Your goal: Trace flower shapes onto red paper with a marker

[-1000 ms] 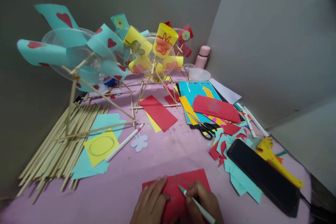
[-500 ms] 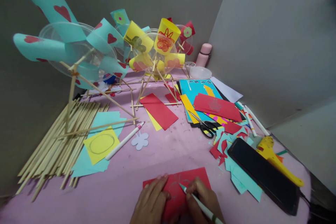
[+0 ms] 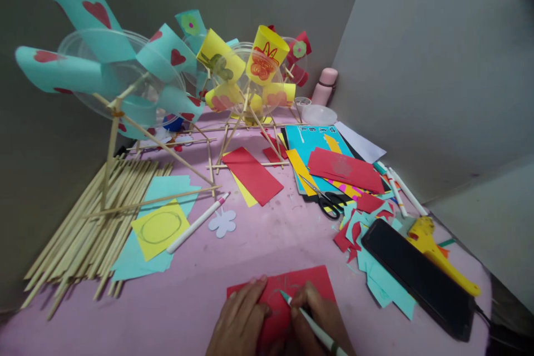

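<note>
A red sheet of paper (image 3: pixel 319 281) lies at the front of the table, bearing faint pale drawn lines. My left hand (image 3: pixel 242 314) rests flat on its left part, fingers stretched out. Pinched in my right hand (image 3: pixel 315 314) is a white marker (image 3: pixel 319 334) with a green tip, which touches or hovers just over the lines; I cannot tell which. Beyond my hands lie a white butterfly cutout (image 3: pixel 222 222), a marker with a pink end (image 3: pixel 196 225) and a yellow square with a drawn oval (image 3: pixel 161 229).
Bamboo sticks (image 3: pixel 83 228) are piled at left. Paper pinwheels on stick stands, one with turquoise blades (image 3: pixel 112 50), rise behind. Scissors (image 3: pixel 327 203), red strips (image 3: pixel 346 169) and paper scraps lie right of centre. A phone (image 3: pixel 417 275) and a yellow glue gun (image 3: pixel 442 258) sit at right.
The marker tip has shifted slightly left over the red paper, and my right hand has moved a little with it. My left hand stays in place.
</note>
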Demonstrator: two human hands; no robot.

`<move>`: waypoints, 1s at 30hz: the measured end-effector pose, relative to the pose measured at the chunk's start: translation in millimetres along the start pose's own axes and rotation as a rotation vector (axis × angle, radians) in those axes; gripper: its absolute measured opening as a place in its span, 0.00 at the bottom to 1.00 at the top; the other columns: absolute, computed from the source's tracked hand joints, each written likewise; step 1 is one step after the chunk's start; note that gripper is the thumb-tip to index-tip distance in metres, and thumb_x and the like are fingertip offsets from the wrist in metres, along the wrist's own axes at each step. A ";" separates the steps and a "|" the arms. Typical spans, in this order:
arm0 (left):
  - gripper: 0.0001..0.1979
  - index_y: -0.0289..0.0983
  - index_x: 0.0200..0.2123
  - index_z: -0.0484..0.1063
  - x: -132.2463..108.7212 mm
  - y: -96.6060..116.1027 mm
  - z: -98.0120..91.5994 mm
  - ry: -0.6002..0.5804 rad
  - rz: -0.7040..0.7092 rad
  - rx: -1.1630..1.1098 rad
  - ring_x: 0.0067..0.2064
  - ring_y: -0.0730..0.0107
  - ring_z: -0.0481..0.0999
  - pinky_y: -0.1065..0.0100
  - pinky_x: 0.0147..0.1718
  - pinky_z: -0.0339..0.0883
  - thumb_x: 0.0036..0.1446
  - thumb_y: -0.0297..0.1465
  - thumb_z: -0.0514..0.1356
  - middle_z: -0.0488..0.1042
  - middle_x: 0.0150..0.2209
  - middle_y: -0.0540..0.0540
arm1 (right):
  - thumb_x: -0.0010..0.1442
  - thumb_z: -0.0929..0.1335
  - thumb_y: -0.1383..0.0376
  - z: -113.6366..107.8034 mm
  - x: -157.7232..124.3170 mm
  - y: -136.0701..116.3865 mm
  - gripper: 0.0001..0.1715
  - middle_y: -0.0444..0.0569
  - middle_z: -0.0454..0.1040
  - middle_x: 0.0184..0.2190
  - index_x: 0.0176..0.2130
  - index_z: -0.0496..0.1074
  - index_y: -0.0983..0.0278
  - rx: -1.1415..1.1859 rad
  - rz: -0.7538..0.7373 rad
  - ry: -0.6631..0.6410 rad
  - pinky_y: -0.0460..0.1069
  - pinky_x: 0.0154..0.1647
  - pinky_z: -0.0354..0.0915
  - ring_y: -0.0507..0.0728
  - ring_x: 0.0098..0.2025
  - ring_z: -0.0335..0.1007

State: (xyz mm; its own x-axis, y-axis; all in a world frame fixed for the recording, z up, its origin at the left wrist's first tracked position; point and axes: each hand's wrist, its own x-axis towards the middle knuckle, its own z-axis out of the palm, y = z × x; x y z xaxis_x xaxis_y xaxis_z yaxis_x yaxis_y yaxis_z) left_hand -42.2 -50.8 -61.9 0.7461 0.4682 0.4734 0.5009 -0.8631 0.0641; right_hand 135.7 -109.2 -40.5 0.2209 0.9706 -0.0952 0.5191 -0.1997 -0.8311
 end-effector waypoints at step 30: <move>0.07 0.40 0.39 0.66 -1.0 0.3 -3.5 -0.051 -0.030 -0.057 0.50 0.57 0.75 0.60 0.40 0.76 0.58 0.35 0.58 0.73 0.52 0.37 | 0.58 0.58 0.66 5.7 -2.9 10.2 0.10 0.41 0.71 0.15 0.27 0.62 0.59 -0.186 -0.054 0.113 0.43 0.18 0.57 0.53 0.16 0.67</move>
State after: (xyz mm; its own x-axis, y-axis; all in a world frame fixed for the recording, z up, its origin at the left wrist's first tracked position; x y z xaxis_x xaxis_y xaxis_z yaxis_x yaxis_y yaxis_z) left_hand -44.3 -52.2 -59.2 0.7534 0.5018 0.4250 0.4985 -0.8573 0.1283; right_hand 135.7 -113.3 -51.9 0.2749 0.9613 0.0173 0.6736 -0.1797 -0.7169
